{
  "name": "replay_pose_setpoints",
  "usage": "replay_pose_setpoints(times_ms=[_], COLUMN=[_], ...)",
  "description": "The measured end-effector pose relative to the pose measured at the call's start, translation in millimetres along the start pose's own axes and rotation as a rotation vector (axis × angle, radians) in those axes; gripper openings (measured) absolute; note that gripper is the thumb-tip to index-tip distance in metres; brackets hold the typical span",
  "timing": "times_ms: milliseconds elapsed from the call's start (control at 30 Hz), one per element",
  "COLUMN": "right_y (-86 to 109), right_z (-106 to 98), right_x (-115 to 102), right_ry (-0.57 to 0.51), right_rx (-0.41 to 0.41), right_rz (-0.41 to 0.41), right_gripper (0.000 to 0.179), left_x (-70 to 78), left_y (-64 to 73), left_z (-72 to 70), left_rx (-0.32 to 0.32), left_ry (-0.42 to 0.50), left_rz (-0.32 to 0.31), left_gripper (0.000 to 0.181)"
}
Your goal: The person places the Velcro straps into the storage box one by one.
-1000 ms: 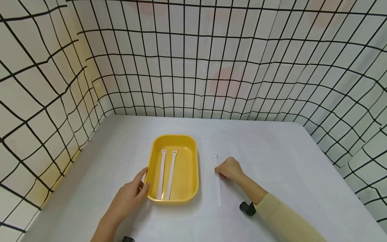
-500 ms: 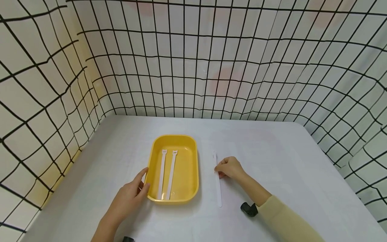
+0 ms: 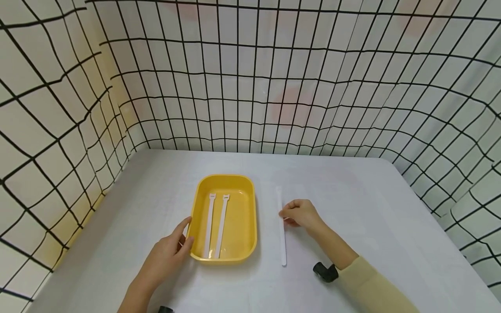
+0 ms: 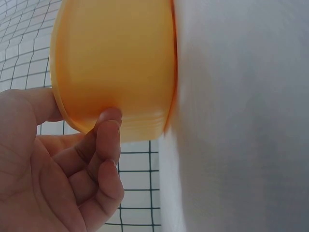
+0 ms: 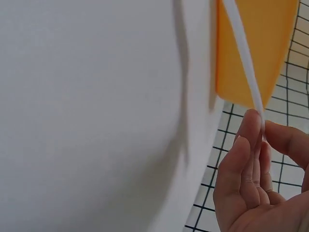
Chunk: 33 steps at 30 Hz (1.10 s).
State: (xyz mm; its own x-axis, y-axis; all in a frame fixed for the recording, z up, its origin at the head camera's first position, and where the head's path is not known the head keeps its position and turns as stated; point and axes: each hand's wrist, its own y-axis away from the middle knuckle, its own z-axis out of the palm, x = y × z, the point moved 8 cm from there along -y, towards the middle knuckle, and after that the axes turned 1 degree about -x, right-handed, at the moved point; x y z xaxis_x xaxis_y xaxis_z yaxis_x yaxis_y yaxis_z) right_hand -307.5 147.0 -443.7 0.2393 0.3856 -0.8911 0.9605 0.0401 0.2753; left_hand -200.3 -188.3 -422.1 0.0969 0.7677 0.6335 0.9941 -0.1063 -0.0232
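A yellow tray (image 3: 246, 217) stands on the white table, with two white cable ties, one (image 3: 209, 226) left of the other (image 3: 222, 226), lying lengthwise inside it. My left hand (image 3: 168, 252) holds the tray's left side near the front corner. In the left wrist view, the thumb and curled fingers (image 4: 108, 140) are at its rim and outer wall. Right of the tray, my right hand (image 3: 301, 215) pinches a third white cable tie (image 3: 283, 248) between thumb and fingertips. The right wrist view has this strap (image 5: 246, 58) raised off the table, its shadow beside it.
A black wire grid backed by white sheeting (image 3: 242, 95) encloses the table (image 3: 352, 195) at the back and both sides. A black device (image 3: 325, 272) sits at the right wrist, and another (image 3: 165, 309) shows by the left forearm.
My right hand has lifted the cable tie off the table, and the tie's far end has shifted away from me. The left hand and the tray have stayed put.
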Motion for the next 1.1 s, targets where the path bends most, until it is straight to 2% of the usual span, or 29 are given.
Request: replay_pose_setpoints(times_ms=[267,467,800,1100], right_y=[3.3,8.0,12.3,13.6], right_z=[-11,-12,1,16], right_x=[-19,-35,-52,-64], right_ry=[-0.13,-0.174,-0.243,-0.299], right_rx=[-0.046,-0.079,-0.14,-0.194], right_rz=[-0.02,-0.044,-0.066,-0.092], right_gripper=[0.016,0.018,0.021,0.016], left_x=[-0.2,-0.8,-0.3,0.1], left_y=[0.8,0.6,-0.1,-0.3], left_z=[-0.2,0.1,-0.5,-0.9], left_rx=[0.007,-0.001,0.001,-0.002], left_ry=[0.005,0.013,0.011,0.015], left_rz=[0.009,0.005,0.005,-0.001], left_gripper=[0.052,0.052,0.052,0.053])
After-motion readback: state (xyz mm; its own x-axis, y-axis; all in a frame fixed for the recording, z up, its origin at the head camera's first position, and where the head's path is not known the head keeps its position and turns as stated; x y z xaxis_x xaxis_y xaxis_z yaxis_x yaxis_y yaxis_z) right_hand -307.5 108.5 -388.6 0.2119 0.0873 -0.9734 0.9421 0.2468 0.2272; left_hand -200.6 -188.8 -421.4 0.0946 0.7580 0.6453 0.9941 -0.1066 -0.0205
